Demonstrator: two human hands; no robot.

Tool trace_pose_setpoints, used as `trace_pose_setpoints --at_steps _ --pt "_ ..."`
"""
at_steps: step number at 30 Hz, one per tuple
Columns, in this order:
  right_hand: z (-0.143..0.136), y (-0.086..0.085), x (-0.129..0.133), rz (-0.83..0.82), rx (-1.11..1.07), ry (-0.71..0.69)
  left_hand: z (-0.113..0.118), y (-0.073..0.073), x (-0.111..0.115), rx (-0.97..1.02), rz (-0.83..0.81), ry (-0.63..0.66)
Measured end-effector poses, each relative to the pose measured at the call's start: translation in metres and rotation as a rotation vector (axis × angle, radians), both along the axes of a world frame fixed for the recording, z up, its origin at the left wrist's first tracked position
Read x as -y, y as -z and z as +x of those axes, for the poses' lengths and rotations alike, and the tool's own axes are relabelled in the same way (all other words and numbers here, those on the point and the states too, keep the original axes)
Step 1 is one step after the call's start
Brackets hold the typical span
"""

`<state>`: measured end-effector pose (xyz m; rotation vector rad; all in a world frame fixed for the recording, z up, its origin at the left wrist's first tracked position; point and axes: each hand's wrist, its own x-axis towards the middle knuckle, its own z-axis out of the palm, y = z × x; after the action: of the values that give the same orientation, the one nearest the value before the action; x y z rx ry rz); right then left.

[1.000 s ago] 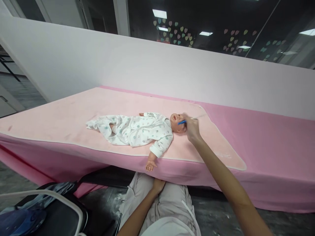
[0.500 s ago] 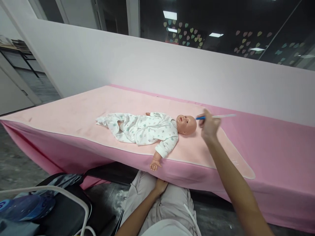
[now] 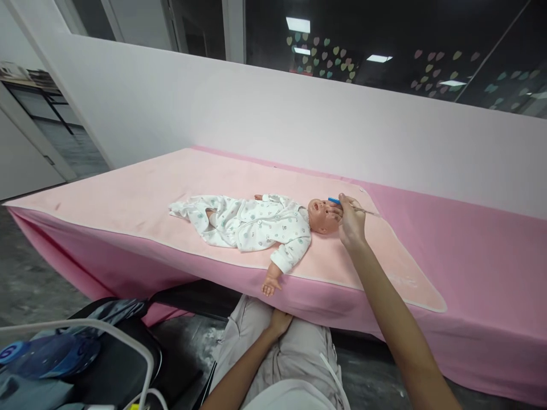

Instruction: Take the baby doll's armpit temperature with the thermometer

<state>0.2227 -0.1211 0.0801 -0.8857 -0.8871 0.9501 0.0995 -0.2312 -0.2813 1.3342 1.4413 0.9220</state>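
Note:
A baby doll point(image 3: 256, 223) in a white patterned outfit lies on its back on a peach mat point(image 3: 137, 188), its head to the right and one arm hanging over the front edge. My right hand point(image 3: 351, 219) pinches a thin stick with a blue end point(image 3: 334, 200), held over the top of the doll's head. The fingertips are close to the doll's forehead; whether they touch it is unclear. My left hand point(image 3: 281, 322) rests on my lap by the table edge, its fingers partly hidden under the pink cloth point(image 3: 478, 267).
A white wall point(image 3: 299, 119) with dark glass above runs behind the table. At the lower left stands a black chair point(image 3: 123, 364) holding a blue-tinted bottle point(image 3: 55, 354) and grey fabric. A white cable point(image 3: 128, 340) curves across it.
My right hand has moved left with the stick, and the blue end is now over the doll's head instead of beside it. My left hand has stayed in place.

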Motion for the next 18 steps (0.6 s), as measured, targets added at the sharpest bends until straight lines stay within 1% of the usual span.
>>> trace_pose_setpoints --at_steps 3,5,7,11,13,14,16,18 --pt "0.000 0.008 -0.001 0.021 0.130 -0.018 0.000 -0.005 0.001 -0.017 -0.007 0.004" --pt "0.001 0.008 0.001 0.003 0.197 -0.068 0.000 -0.009 0.002 -0.018 -0.014 0.006" --pt "0.002 0.003 0.003 -0.037 0.181 -0.158 0.000 -0.011 0.003 -0.013 -0.030 -0.004" --pt "0.008 -0.007 0.007 -0.133 0.046 -0.401 -0.001 -0.010 0.003 -0.012 -0.017 -0.008" --pt "0.014 -0.011 0.006 -0.155 0.083 -0.465 -0.001 -0.008 0.003 -0.015 -0.011 -0.001" --pt "0.017 -0.012 0.005 -0.155 0.146 -0.468 -0.001 -0.006 0.003 -0.017 -0.010 0.002" --pt "0.025 -0.016 0.005 -0.121 0.290 -0.413 -0.001 -0.002 0.002 -0.024 -0.003 0.005" --pt "0.030 -0.020 0.006 -0.061 0.341 -0.366 0.000 0.001 0.001 -0.030 0.011 0.012"
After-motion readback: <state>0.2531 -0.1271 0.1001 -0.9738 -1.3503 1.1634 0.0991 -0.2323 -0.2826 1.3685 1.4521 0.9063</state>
